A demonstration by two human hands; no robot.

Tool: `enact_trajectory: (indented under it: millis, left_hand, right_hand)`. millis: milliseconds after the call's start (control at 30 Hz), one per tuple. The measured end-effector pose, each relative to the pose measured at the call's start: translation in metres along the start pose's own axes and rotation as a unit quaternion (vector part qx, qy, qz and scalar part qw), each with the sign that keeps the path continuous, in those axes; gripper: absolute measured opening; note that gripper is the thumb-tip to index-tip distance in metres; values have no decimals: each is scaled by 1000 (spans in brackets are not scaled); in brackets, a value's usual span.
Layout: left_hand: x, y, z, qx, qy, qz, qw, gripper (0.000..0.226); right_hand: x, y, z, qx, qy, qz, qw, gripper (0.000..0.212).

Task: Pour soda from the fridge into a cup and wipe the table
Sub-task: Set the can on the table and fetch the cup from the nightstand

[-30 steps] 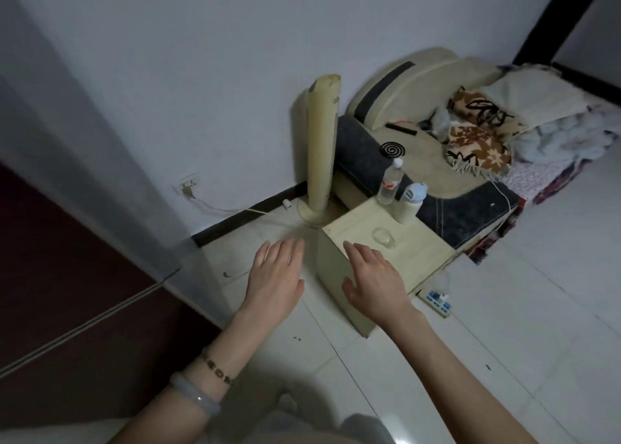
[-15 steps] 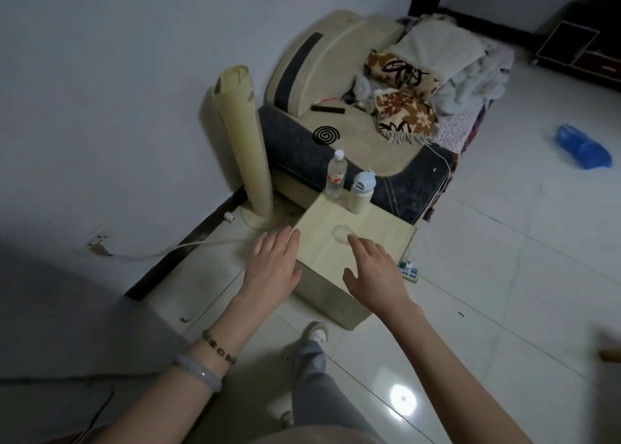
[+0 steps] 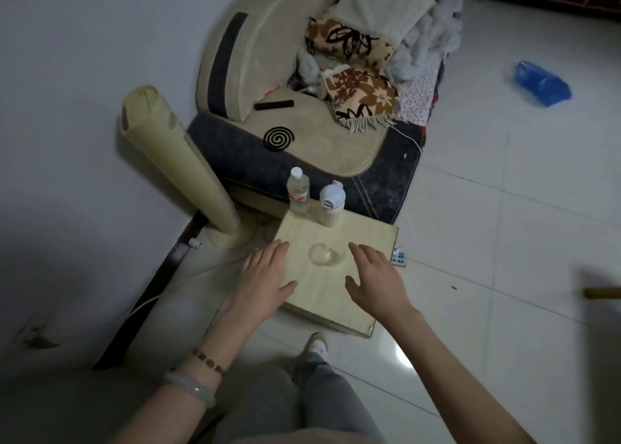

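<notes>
Cup [image 3: 324, 254] of clear glass near the middle of the pale wooden worktop [image 3: 322, 295], between the two hands and touching neither; contents impossible to tell. Left hand [image 3: 265, 277] at 9 o'clock of the cup, palm down over the worktop's left edge, fingers straight and close together, thumb out to the side, nothing held; contact with the wood not clear. Right hand [image 3: 376, 282] at 3 o'clock of the cup, palm down, fingers loosely spread and barely bent, likewise holding nothing. Beaded bracelet [image 3: 208, 364] and pale bangle [image 3: 193, 388] on the left wrist. At 11 o'clock, on the worktop's far edge, a clear plastic bottle [image 3: 298, 191] with white cap and orange-red label, upright; just beside it at 12 o'clock a cream flask [image 3: 331, 205] with a pale blue lid. On the white tiled floor [image 3: 504, 242] at 10 o'clock, a cream tower fan [image 3: 178, 161] close to the wall. Beyond the worktop at 12 o'clock, a beige and dark grey sofa [image 3: 386, 181] carrying a black mosquito coil [image 3: 279, 137], a black remote [image 3: 274, 105] and a brown flowered blanket [image 3: 359, 97] among heaped bedding. White power strip [image 3: 398, 258] on the floor at 3 o'clock, just past the worktop's right edge. Blue plastic bag [image 3: 542, 83] at 2 o'clock, well apart. Pale shoe [image 3: 316, 344] at 6 o'clock, near the worktop's front edge.
</notes>
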State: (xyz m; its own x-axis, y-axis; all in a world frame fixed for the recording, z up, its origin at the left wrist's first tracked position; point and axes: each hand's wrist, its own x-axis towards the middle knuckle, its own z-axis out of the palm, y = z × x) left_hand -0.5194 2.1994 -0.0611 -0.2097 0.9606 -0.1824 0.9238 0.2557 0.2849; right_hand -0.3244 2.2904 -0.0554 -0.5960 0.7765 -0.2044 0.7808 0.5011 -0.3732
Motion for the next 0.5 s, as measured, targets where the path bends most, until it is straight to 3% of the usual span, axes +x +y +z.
enact_trajectory:
  millis: [233,500]
  left_hand:
    - [57,-9,19,-66,-64,16,996,76]
    - [113,-33,85,-162,-133,-16,978,80]
  right_hand:
    - [32,31,22,135,-35,86,986,64]
    - [74,66,91,260,-37,206,943,66]
